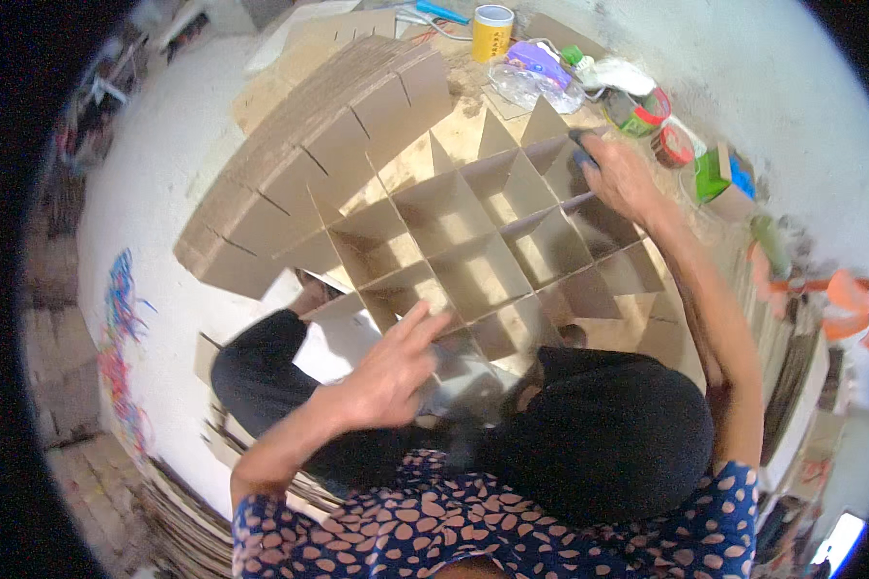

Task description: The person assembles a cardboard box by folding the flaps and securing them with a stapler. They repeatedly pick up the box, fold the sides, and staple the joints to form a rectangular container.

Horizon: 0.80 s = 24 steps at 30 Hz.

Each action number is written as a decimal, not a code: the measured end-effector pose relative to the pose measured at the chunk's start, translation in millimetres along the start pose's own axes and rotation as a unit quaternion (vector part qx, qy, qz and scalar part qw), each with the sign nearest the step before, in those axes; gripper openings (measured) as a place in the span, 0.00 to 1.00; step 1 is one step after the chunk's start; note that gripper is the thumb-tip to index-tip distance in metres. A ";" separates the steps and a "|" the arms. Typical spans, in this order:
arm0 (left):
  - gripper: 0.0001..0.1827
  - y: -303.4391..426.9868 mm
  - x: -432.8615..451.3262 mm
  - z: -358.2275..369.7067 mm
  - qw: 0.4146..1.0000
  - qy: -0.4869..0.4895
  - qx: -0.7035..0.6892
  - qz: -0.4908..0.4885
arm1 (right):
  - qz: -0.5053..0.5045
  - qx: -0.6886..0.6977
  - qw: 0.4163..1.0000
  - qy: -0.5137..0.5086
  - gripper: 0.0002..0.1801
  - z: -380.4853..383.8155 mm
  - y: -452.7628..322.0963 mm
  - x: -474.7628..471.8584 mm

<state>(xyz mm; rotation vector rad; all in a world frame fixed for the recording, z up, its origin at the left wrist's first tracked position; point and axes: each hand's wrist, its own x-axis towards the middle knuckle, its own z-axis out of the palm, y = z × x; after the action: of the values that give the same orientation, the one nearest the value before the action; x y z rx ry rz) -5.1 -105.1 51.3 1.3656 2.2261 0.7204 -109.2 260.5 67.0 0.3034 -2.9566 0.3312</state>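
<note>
Before me stands a cardboard divider grid, made of slotted strips crossed into several square cells, with pointed strip ends standing up along its far side. My right hand grips a strip at the grid's far right corner; dark coverings sit on its fingertips. My left hand is blurred over the near left part of the grid, fingers spread and nothing seen in them. Whether it touches the cardboard I cannot tell. A thick stack of slotted cardboard strips lies on edge beyond the grid's left side.
Far off stand a yellow canister, a purple packet, a red-lidded tub and a small open box. An orange fan is at right. Coloured strands lie on the floor at left. My bent legs flank the grid.
</note>
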 end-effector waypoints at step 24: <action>0.06 -43.1 29.4 -21.4 0.969 0.144 0.164 -0.118 | 0.432 -0.215 0.873 0.069 0.31 30.1 -9.6 -414.5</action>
<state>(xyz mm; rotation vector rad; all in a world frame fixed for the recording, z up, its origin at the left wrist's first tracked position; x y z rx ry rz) -59.6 -99.4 38.1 1.1642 2.7824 0.5069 290.4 320.1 -30.9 -1.0649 -2.7154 -0.2240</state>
